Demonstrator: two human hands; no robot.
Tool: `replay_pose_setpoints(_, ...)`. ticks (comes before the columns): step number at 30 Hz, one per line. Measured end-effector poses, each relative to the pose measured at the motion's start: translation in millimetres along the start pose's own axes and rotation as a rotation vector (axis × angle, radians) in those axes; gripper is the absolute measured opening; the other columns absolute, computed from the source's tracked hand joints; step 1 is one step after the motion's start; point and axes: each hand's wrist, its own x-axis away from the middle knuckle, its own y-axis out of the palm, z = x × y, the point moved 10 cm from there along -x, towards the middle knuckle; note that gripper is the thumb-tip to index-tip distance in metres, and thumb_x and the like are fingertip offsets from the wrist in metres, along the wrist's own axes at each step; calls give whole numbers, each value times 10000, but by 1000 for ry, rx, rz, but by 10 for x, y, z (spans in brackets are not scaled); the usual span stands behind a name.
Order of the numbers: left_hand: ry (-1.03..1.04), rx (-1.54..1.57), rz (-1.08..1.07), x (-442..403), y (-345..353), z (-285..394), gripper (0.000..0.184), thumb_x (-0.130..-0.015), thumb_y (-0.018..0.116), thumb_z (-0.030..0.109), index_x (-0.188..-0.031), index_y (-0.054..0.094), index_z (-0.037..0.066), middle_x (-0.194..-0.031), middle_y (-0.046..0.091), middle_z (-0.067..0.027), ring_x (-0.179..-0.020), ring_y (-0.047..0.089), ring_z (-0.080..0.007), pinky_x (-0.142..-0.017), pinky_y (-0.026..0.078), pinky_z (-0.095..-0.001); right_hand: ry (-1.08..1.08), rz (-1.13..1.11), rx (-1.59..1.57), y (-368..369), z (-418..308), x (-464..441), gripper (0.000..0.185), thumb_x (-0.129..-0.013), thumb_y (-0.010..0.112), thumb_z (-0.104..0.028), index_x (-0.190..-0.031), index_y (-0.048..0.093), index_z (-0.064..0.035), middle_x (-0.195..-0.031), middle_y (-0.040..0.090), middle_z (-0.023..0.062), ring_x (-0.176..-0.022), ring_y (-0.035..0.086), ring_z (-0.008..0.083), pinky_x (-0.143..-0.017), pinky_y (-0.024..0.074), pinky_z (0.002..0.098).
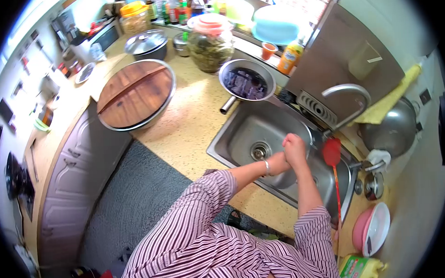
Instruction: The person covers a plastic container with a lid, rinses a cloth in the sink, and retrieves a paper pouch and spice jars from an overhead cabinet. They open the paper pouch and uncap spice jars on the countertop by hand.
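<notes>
Over the steel double sink (237, 133), my two hands meet. My left hand (279, 164), with a bracelet at its wrist, is closed and pressed against the other. My right hand (295, 146) is curled into a fist just above it. Whatever may be inside the fingers is hidden. Below and to the left of them shows the drain strainer (260, 151). The curved faucet (352, 89) rises behind the sink, to the right of my hands. A red fly swatter (332, 154) lies across the sink's right side.
A pan of dark pieces in liquid (248, 83) stands at the sink's back left corner. Farther left are a wok with a wooden lid (136, 95) and a glass jar (209, 50). At right are a pink bowl (364, 227) and a yellow jug (360, 268).
</notes>
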Motion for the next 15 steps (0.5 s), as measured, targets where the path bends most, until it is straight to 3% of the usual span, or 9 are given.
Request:
replay_pose_setpoints(1,21,-122,-25,17,0,-3,385,-913,639,347,-1052,705,-5,-1017,738,-248,-1014,674,-465,-889,516,-498,48,19,68,29,75,14,109,-772,533,3,-741,638,-4,-795,655,190,-751,634,343,-707,499,439)
replay_pose_setpoints(6,-1,-232,108,307,-187,52,399,-885,688,307,-1118,609,-6,-1044,695,-255,-999,662,-451,-864,532,-491,144,60,180,228,545,90,84,-787,558,-5,-752,634,-6,-789,648,205,-753,637,338,-721,506,435)
replay_pose_setpoints(7,-22,-301,206,362,-243,38,430,-872,722,304,-1133,563,1,-1028,678,-243,-988,661,-437,-855,537,-488,198,82,96,214,809,92,86,-836,566,-22,-827,652,-23,-814,663,159,-791,648,289,-716,510,404)
replay_pose_setpoints(8,20,-255,190,293,-161,-95,471,-831,734,237,-1166,499,3,-1116,609,-259,-1087,613,-425,-927,515,-468,256,104,13,188,1011,122,97,-884,574,-39,-902,670,-40,-839,679,114,-830,658,239,-712,515,374)
replay_pose_setpoints(9,10,-259,208,318,-237,-98,471,-831,734,237,-1166,499,3,-1116,609,-259,-1087,613,-425,-927,515,-468,242,90,7,158,1071,173,97,-884,574,-39,-902,670,-40,-839,679,114,-830,658,239,-712,515,374)
replay_pose_setpoints(11,6,-233,224,389,-362,-48,483,-782,716,163,-1170,502,-31,-1155,571,-304,-1123,571,-455,-967,493,-474,439,70,-573,233,1283,329,236,-958,593,-94,-1190,629,-71,-1062,670,79,-949,650,207,-747,543,375)
replay_pose_setpoints(12,2,-238,240,412,-433,-33,483,-782,716,163,-1170,502,-31,-1155,571,-304,-1123,571,-455,-967,493,-474,428,56,-576,183,1084,359,236,-958,593,-94,-1190,629,-71,-1062,670,79,-949,650,207,-747,543,375)
replay_pose_setpoints(14,-21,-113,289,467,-533,-37,550,-798,683,183,-1274,508,-31,-1208,579,-288,-1153,583,-407,-982,487,-444,664,-107,-876,224,445,668,475,-998,609,-138,-1446,457,-91,-1257,594,97,-1030,638,221,-803,570,415)
replay_pose_setpoints(15,-29,-52,312,491,-584,-54,587,-806,667,193,-1326,511,-30,-1234,583,-280,-1168,590,-383,-989,484,-429,656,-117,-877,231,346,702,475,-998,609,-138,-1446,457,-91,-1257,594,97,-1030,638,221,-803,570,415)
